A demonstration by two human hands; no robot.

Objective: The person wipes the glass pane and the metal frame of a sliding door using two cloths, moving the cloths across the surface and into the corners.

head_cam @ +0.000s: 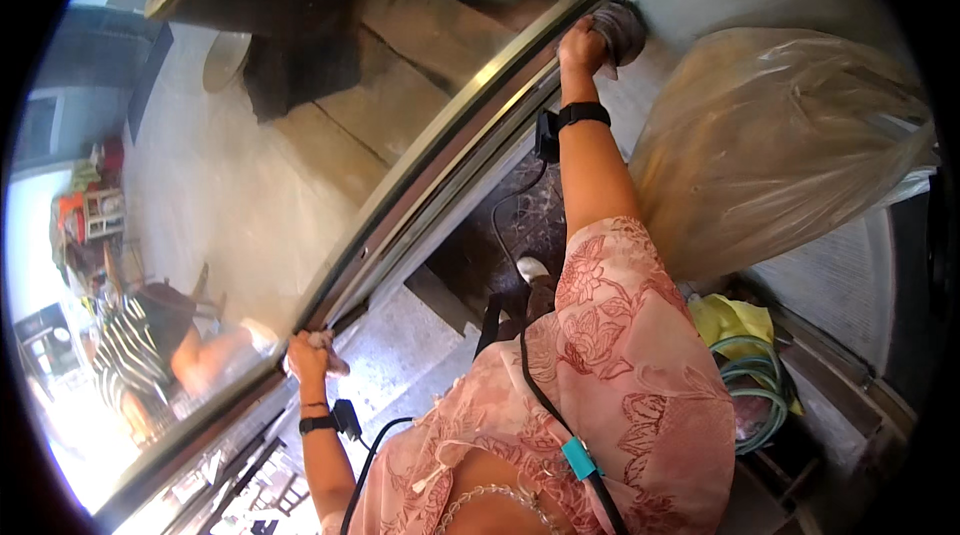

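Observation:
My right hand (pixel 583 47) is at the far end of a metal-framed glass panel, shut on a bunched grey-brown cloth (pixel 621 32). The cloth lies against the frame's corner. Lower on the same long frame (pixel 450 111), my left hand (pixel 306 358) grips what looks like a small pinkish-grey cloth (pixel 337 364) at its edge. Parts of both cloths are hidden by the fingers. Between my hands, the glass (pixel 300 182) shows a pale floor and brown sheets, seen through it or reflected; I cannot tell which.
A large bulging bag of clear plastic (pixel 765 145) stands close by my right arm. Below it are a coiled green hose (pixel 754 385) and a yellow cloth (pixel 731 319). Cables run from my wrist straps. A person in striped clothing (pixel 131 347) appears in the glass.

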